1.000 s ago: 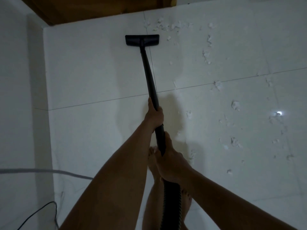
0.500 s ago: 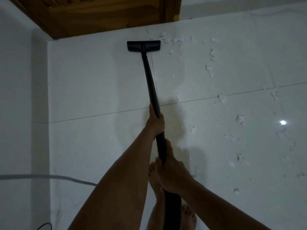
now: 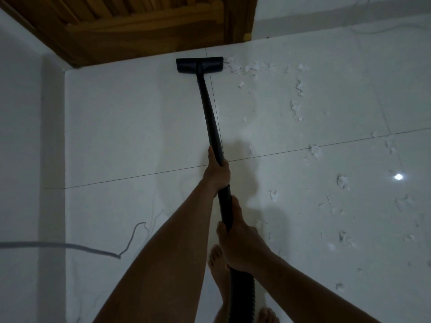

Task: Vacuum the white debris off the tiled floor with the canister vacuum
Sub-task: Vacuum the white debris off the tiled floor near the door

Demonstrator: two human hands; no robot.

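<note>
A black vacuum wand (image 3: 211,117) runs from my hands up to a flat black floor head (image 3: 199,65) resting on the white tiled floor (image 3: 116,136) near the wooden door. My left hand (image 3: 217,171) grips the wand midway. My right hand (image 3: 240,243) grips its lower end, where the ribbed hose (image 3: 241,297) begins. White debris (image 3: 247,68) lies just right of the floor head, and more scraps (image 3: 342,181) are scattered over the right side of the floor. The canister itself is out of view.
A wooden door (image 3: 130,24) and its frame close off the far edge. A white wall (image 3: 21,159) runs along the left. A thin grey cord (image 3: 70,247) crosses the wall and floor at lower left. My bare feet (image 3: 219,271) stand below the hands.
The floor head has been pushed further forward toward the door, and my view has tilted up so more of the door shows. Both hands keep their grip on the wand.
</note>
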